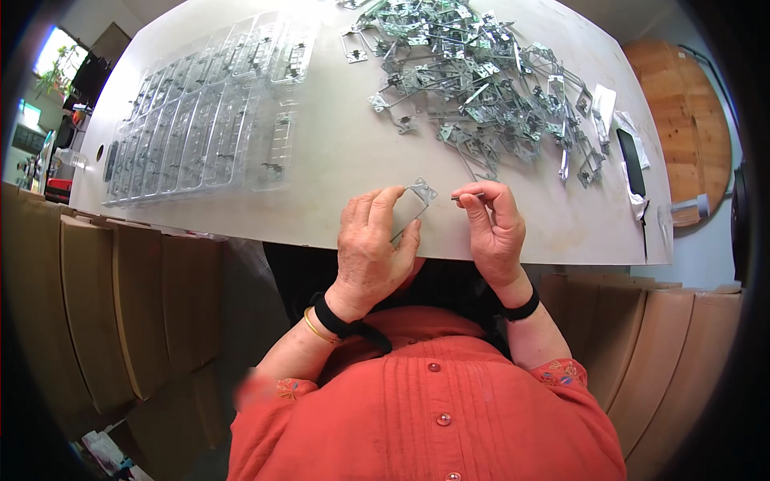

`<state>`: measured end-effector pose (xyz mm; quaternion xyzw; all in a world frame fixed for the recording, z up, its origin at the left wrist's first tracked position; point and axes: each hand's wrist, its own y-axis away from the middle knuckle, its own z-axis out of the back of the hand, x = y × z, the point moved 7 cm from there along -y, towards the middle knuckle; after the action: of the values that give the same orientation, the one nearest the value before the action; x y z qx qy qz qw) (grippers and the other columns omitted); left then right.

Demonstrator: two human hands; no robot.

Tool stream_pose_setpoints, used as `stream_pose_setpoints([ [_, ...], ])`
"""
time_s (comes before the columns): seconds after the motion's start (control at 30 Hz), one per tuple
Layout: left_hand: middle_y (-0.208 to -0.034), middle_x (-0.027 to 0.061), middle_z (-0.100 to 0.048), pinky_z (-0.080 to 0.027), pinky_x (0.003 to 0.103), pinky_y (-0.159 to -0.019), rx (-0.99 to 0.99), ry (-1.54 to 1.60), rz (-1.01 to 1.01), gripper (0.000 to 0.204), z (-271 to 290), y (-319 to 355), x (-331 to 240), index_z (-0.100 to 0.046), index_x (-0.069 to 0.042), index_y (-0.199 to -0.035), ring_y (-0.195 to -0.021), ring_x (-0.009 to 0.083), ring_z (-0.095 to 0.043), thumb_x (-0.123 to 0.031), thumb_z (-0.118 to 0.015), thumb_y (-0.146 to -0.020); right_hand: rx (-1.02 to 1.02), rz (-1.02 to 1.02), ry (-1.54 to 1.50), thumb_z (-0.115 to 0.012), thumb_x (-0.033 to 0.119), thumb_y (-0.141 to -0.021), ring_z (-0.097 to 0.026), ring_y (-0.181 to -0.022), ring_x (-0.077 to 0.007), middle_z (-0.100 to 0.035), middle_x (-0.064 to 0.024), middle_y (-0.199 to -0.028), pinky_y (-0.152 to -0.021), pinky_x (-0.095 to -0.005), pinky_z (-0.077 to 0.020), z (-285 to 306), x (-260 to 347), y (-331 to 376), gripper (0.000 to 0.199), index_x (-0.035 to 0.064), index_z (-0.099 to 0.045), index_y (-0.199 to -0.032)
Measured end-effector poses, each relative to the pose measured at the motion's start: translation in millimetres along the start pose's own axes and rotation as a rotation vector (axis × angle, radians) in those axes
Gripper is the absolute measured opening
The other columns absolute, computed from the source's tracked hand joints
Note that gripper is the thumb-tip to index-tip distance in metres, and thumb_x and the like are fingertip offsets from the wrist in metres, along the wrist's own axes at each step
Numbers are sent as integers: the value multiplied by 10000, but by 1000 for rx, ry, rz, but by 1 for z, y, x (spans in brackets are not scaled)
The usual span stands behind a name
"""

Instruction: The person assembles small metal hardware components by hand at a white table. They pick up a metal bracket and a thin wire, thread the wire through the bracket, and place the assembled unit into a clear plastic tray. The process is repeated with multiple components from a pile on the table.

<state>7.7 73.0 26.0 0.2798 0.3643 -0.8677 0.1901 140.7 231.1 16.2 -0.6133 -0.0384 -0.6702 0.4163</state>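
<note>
My left hand (pixel 370 244) is closed around a metal bracket (pixel 421 190), a thin frame-like piece whose plate end with holes sticks out past my fingers. The bracket is tilted over the table's front edge area. A short way to the right, my right hand (pixel 496 228) pinches a small, thin, dark piece (pixel 465 197) between thumb and forefinger, its tip pointing toward the bracket. The two hands are apart. Beyond them lies a big heap of similar metal brackets (pixel 481 88), tangled together.
Clear plastic trays (pixel 200 128) with rows of compartments holding metal parts stand on the left of the white table (pixel 337 144). A dark phone-like slab (pixel 630 160) lies at the right edge by white wrappers. Cardboard boxes (pixel 88 313) flank both sides below; a round wooden board (pixel 682 120) stands right.
</note>
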Motion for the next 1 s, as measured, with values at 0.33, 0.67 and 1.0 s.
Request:
stream_pose_setpoints([
  [0.33,-1186,197,-701,-600,431,-821,53,48,-37,560,-6,-5,4,-699,-4,-1363,-977,351,-714,-29,-861,-827,6,25,64,-735,70,-1108,-724,-897,-157,-797,-78,-1089,-831,-300,-583,-5,7,3,108,20,-698,-1196],
  [0.67,-1132,189,-702,-597,426,-761,63,137,-21,562,-2,-7,6,-737,-25,-1354,-905,329,-712,-39,-876,-810,37,55,131,-724,1,-1091,-752,-942,-197,-784,-95,-1104,-845,-313,-599,-14,12,-1,125,20,-716,-1215],
  [1.0,-1108,169,-704,-591,412,-743,50,159,-34,568,-1,-7,9,-751,-40,-1350,-874,306,-707,-39,-888,-799,54,102,201,-730,-7,-1082,-754,-941,-211,-775,-106,-1085,-840,-324,-604,-16,16,-1,134,14,-718,-1214],
])
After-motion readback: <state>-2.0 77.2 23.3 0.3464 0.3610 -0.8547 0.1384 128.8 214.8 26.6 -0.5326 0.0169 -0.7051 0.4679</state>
